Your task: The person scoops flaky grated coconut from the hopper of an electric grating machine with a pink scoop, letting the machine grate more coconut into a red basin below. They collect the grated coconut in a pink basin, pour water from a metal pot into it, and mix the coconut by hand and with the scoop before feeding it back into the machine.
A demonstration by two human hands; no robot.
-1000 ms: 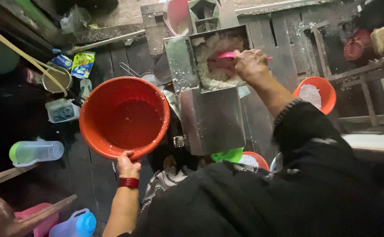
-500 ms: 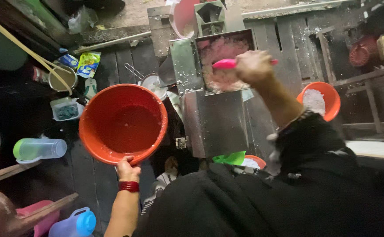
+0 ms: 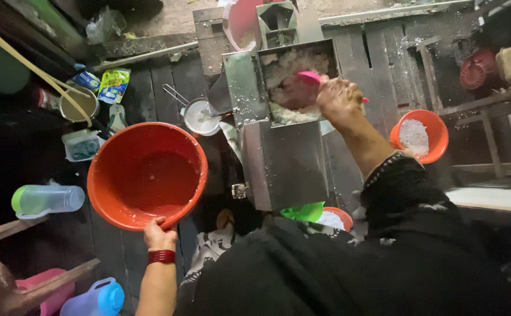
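- We see the left hand [image 3: 159, 234] at the near rim of a large red-orange basin [image 3: 147, 174], fingers curled over the edge and gripping it; a red bangle [image 3: 162, 256] sits on that wrist.
- Left forearm runs straight up from the bottom of the view, so the basin is held out to the left of the metal machine [image 3: 282, 131]. Basin interior looks wet and holds no solids that we can make out.
- Right hand [image 3: 340, 102] is clenched around the handle of a pink scoop [image 3: 308, 79], knuckles toward the camera.
- Right arm reaches forward from a black sleeve [image 3: 401, 193], wrist bent down, with the scoop head inside the machine's open hopper [image 3: 296, 82].
- Hopper contains white, crumbly grated material; the scoop touches it.
- To the right, well apart from the hand, a smaller orange bowl [image 3: 422, 136] holds more of the white material.
- Left of the basin: a clear bottle with a green cap [image 3: 48, 200] lying on its side on dark planks.
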